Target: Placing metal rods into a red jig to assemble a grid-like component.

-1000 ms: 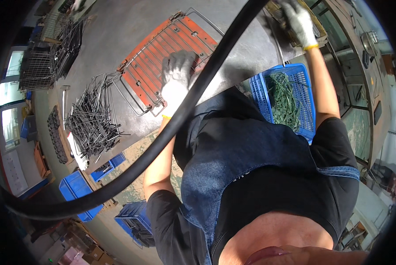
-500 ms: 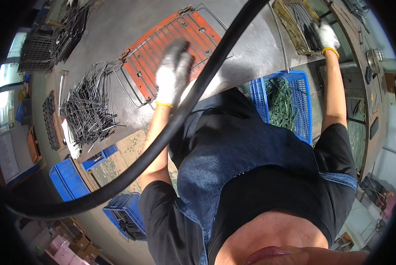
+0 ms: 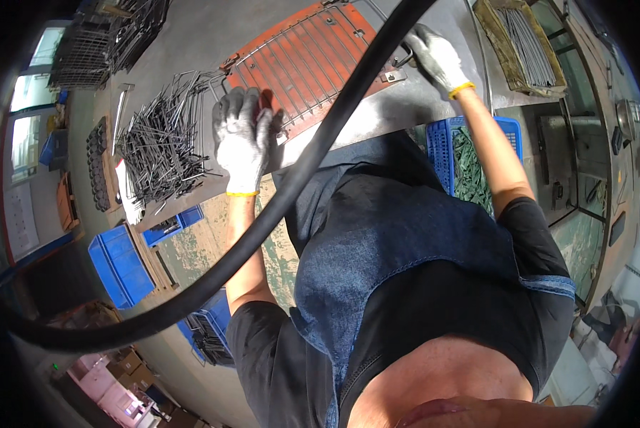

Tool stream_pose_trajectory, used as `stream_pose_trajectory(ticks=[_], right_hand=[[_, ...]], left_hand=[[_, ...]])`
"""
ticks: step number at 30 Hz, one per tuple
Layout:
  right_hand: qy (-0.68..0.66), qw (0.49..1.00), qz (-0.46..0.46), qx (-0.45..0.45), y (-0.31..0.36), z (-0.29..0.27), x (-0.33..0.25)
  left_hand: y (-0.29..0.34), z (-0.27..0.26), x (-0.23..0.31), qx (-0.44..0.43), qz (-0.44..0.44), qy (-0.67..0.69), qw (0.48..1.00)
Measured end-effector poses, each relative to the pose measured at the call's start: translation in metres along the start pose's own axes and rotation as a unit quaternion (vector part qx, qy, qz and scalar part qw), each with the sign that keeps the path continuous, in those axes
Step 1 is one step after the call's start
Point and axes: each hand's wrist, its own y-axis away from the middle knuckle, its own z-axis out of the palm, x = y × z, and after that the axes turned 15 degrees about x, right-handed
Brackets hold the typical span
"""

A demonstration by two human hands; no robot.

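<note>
An orange jig plate (image 3: 313, 60) lies on the grey steel table (image 3: 191, 28) with a wire grid frame (image 3: 298, 43) on top of it. My left hand (image 3: 245, 139), in a grey and white glove, rests flat with spread fingers on the plate's near left corner. My right hand (image 3: 434, 53), in a white glove with a yellow cuff, is at the plate's right end. Its fingers curl around a thin dark metal piece (image 3: 404, 58); I cannot tell whether that piece is loose or belongs to the jig. A thick black hose (image 3: 320, 143) crosses in front of both arms.
A heap of bent wire rods (image 3: 163, 146) lies left of the plate. At the back right a tray (image 3: 523, 46) holds straight rods. A blue crate (image 3: 470, 160) of green parts sits below the table edge. Blue bins (image 3: 120, 264) stand lower left, wire baskets (image 3: 106, 36) far left.
My right hand has come from the rod tray at the back right down to the plate's right end. My left hand slid to the plate's near left corner.
</note>
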Motion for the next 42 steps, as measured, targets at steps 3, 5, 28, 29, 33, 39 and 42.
stream_pose_trajectory(ticks=[3, 5, 28, 29, 33, 39, 42], right_hand=[[-0.001, 1.0, 0.021, 0.001, 0.004, 0.037, -0.001], [0.002, 0.999, 0.051, -0.01, 0.0, 0.045, -0.002], [0.002, 0.993, 0.111, 0.048, 0.019, 0.045, 0.005], [0.016, 0.995, 0.071, 0.074, 0.021, 0.048, 0.01], [-0.02, 0.994, 0.087, 0.056, 0.018, 0.047, -0.003], [-0.043, 0.989, 0.138, -0.036, 0.017, 0.018, -0.018], [0.077, 0.995, 0.012, -0.068, 0.007, -0.004, -0.038]], left_hand=[[-0.002, -0.012, 0.004, -0.001, -0.01, -0.013, 1.0], [0.008, -0.02, -0.006, 0.037, -0.084, -0.005, 0.996], [-0.044, -0.037, -0.203, -0.122, -0.432, -0.321, 0.834], [-0.044, -0.035, -0.211, -0.118, -0.477, -0.278, 0.826], [0.009, -0.029, -0.285, 0.107, -0.702, 0.235, 0.663], [-0.032, -0.035, -0.213, 0.25, -0.595, 0.582, 0.495], [-0.038, -0.042, -0.184, 0.202, -0.56, 0.577, 0.56]])
